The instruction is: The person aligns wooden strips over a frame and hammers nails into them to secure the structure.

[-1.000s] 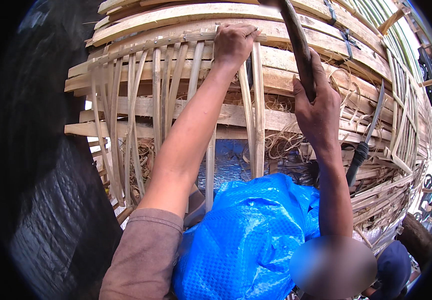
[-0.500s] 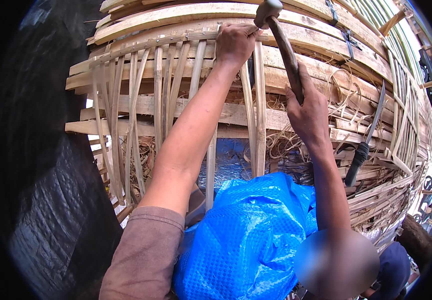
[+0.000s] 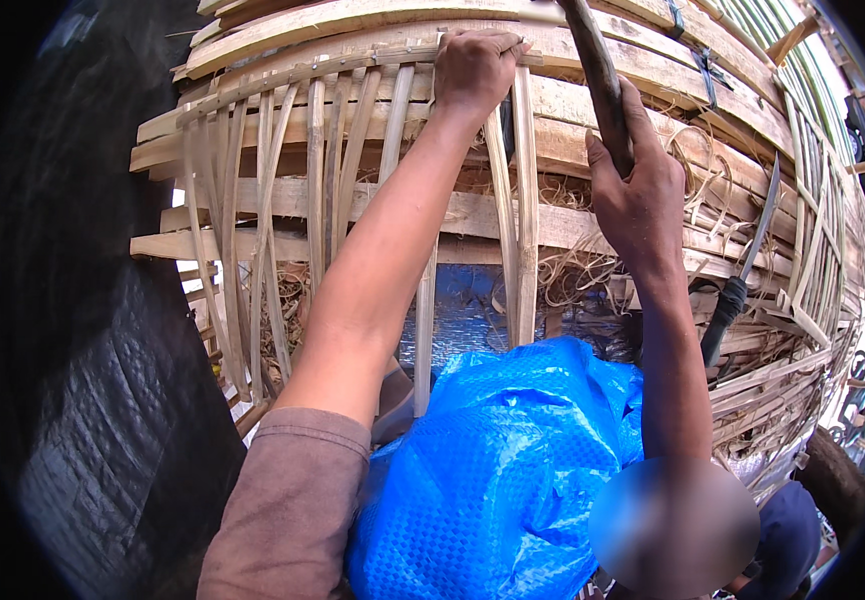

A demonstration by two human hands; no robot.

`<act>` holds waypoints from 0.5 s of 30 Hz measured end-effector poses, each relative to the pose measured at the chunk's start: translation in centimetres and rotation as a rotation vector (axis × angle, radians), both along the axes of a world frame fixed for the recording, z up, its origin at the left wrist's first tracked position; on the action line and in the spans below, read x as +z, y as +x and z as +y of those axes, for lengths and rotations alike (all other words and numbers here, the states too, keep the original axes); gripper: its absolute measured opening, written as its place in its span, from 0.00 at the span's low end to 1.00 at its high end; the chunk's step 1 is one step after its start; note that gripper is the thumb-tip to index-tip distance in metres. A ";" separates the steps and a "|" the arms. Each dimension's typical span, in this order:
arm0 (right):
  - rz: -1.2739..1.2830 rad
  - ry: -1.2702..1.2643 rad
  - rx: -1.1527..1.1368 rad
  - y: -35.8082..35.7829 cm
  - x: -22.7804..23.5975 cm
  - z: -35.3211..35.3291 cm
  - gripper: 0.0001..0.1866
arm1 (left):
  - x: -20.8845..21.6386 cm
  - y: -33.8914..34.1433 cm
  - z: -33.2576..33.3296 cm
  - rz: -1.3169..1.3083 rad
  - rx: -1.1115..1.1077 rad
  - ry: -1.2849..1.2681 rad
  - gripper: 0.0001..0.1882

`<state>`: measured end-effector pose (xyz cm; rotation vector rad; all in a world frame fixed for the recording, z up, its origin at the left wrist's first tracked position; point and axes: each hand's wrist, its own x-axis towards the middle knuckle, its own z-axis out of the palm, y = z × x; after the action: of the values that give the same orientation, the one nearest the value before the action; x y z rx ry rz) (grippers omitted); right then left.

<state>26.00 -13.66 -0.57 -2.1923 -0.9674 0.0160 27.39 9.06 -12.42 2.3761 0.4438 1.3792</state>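
gripping a hammer [image 3: 601,80] in the right hand [image 3: 641,195], with fingers and thumb wrapped round the lower part of its dark, slightly curved handle, pointing it up toward the top of the view with its head mostly cut off by the upper edge. holding the left hand [image 3: 475,72] curled nearly into a fist over the right end of a thin crosswise strip [image 3: 353,62], with thumb and fingertips drawn together near the tip. cannot tell of anything smaller pinched there. reaching with the bare left forearm [image 3: 383,260] past a row of narrow upright strips [image 3: 315,170], joined at their upper ends to the crosswise strip and hanging straight or slanted in front of rough pale boards [image 3: 473,212]. showing two more upright strips near each other, between both forearms. having just right of the right forearm [image 3: 675,370] a long knife [image 3: 725,315], dark-handled and blade up, lying against the stacked wood. seen also between the forearms, curly wood shavings [image 3: 573,280] and, lower down, a crumpled blue plastic sheet [image 3: 493,460]. bordered on the left by a black sheet [image 3: 103,400]
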 end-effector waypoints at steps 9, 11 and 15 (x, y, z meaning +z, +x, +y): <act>-0.064 -0.011 0.036 -0.3 -0.6 0.1 0.30 | -0.2 0.0 0.4 0.032 0.005 0.056 0.14; -0.051 0.014 0.018 -0.4 0.1 0.1 0.31 | 0.0 0.1 0.1 0.016 0.024 0.017 0.13; -0.116 -0.022 0.018 0.1 -3.1 -0.6 0.31 | 0.3 0.4 -0.3 0.052 0.005 0.018 0.14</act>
<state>26.08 -14.25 -3.62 -2.2248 -1.0557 -0.0928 27.84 8.78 -12.10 2.4321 0.4532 1.3317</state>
